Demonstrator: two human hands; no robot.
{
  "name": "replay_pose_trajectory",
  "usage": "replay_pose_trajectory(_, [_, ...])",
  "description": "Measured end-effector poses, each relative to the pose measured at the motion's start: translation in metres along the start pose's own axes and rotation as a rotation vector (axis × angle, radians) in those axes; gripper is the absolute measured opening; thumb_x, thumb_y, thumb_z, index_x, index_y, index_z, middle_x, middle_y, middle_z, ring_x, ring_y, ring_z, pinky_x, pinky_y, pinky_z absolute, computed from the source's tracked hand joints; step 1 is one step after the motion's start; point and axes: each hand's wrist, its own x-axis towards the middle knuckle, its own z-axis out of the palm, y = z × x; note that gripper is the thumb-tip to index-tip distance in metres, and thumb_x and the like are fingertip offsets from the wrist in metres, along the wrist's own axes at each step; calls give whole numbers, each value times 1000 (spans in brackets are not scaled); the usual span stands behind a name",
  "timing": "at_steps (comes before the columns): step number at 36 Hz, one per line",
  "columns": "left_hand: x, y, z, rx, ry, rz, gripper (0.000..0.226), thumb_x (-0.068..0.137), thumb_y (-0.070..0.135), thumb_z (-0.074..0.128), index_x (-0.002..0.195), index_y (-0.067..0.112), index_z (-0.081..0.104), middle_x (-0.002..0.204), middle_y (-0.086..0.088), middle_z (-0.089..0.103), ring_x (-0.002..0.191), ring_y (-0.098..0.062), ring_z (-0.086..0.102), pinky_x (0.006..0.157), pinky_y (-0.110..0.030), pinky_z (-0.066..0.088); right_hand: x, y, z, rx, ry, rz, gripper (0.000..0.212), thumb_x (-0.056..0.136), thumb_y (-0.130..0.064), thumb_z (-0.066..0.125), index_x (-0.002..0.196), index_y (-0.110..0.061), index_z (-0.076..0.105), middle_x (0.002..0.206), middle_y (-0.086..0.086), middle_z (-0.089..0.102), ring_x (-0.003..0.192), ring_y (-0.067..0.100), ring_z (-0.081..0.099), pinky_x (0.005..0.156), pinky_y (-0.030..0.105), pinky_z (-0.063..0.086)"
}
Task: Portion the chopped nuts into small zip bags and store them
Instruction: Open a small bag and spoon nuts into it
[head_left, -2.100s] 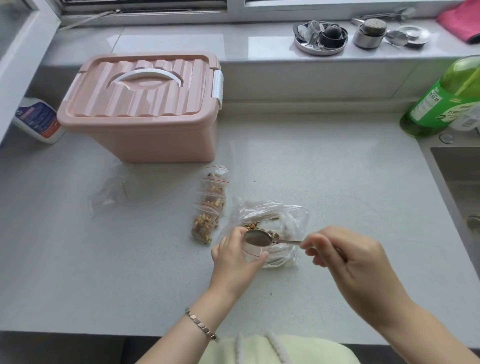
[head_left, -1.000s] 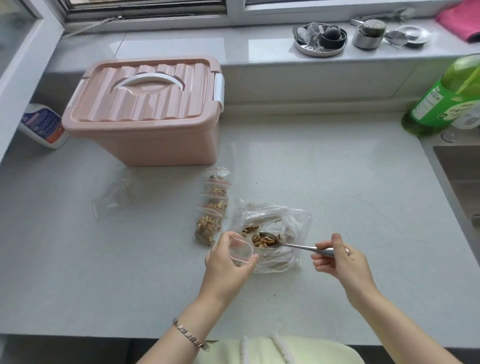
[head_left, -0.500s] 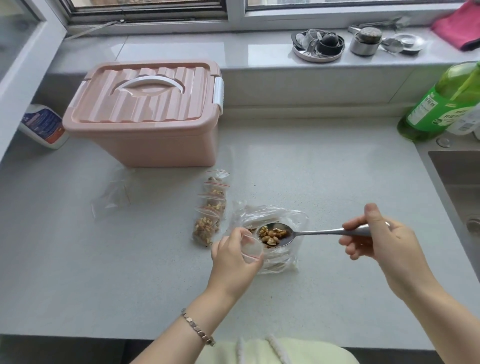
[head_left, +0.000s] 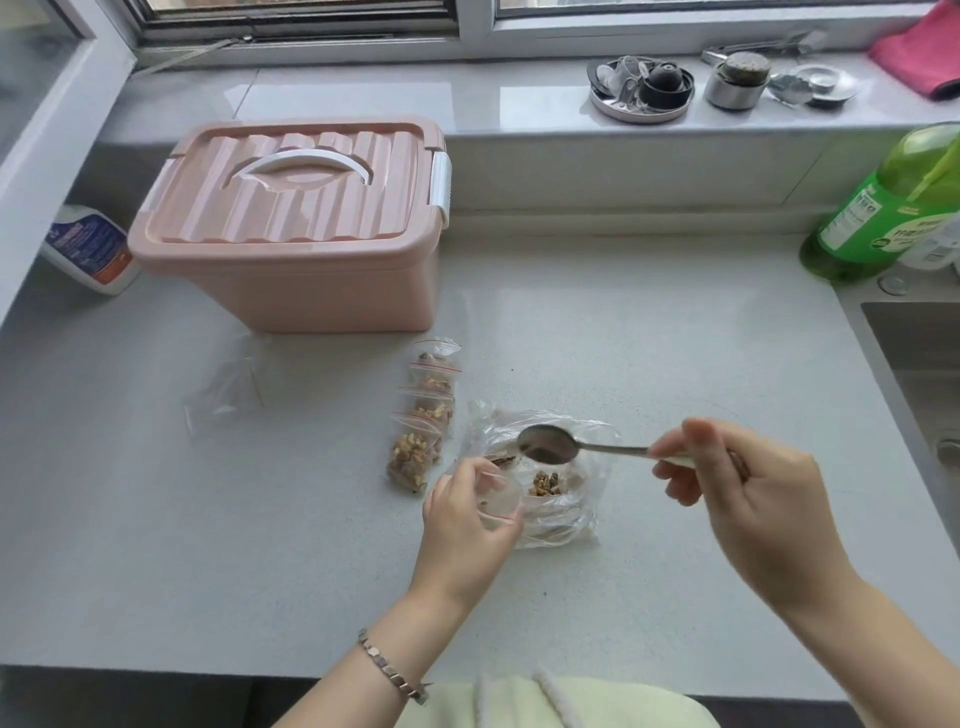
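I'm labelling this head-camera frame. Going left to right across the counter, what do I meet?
white cleaner bottle → pink storage box → left hand gripping a small zip bag → spoon → right hand → green bottle

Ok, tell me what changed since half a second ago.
The spoon was loaded then; now its bowl looks empty, above the big bag. The right hand still grips its handle, the left hand still holds the small bag open. Filled bags and pink box unmoved.
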Motion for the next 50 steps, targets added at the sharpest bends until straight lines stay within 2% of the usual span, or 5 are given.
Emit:
replay_pose_trajectory(7, [-8, -10, -7, -87, 16, -31, 34, 75, 23, 72, 91, 35, 44, 95, 6, 58, 95, -7, 54, 77, -15, 45, -15, 56, 16, -6, -13, 240, 59, 72, -83, 33, 69, -32, 62, 57, 0, 63, 57, 9, 62, 54, 15, 48])
replay_pose_trajectory(15, [-11, -19, -4, -93, -62, -87, 33, 77, 22, 72, 91, 36, 45, 94, 7, 59, 91, -10, 57, 79, -26, 50, -29, 82, 29, -135, -164, 195, 43, 82, -74, 26, 71, -43, 53, 67, -13, 60, 71, 7, 60, 61, 25, 47])
replay_pose_trajectory(25, [-9, -24, -3, -109, -86, -127, 33, 77, 19, 72, 91, 34, 47, 97, 7, 58, 97, -6, 54, 81, -25, 49, -25, 88, 40, 126, -188, 598, 36, 94, -27, 44, 70, -12, 65, 59, 6, 64, 52, 16, 62, 53, 23, 52])
replay_pose_trajectory(34, [-9, -22, -5, -106, -88, -140, 32, 77, 19, 71, 92, 34, 47, 96, 8, 59, 98, -8, 55, 82, -29, 51, -33, 91, 56, 401, -78, 936, 40, 98, -27, 38, 78, -1, 61, 60, 13, 64, 45, 14, 61, 47, 20, 53])
replay_pose_trajectory(50, [-2, -8, -3, -36, -32, -76, 31, 75, 27, 70, 91, 38, 46, 93, 13, 59, 97, -14, 54, 89, -43, 46, -15, 55, -2, 432, 87, 768, 58, 76, -59, 50, 76, -2, 61, 56, 12, 64, 43, 11, 59, 44, 18, 50])
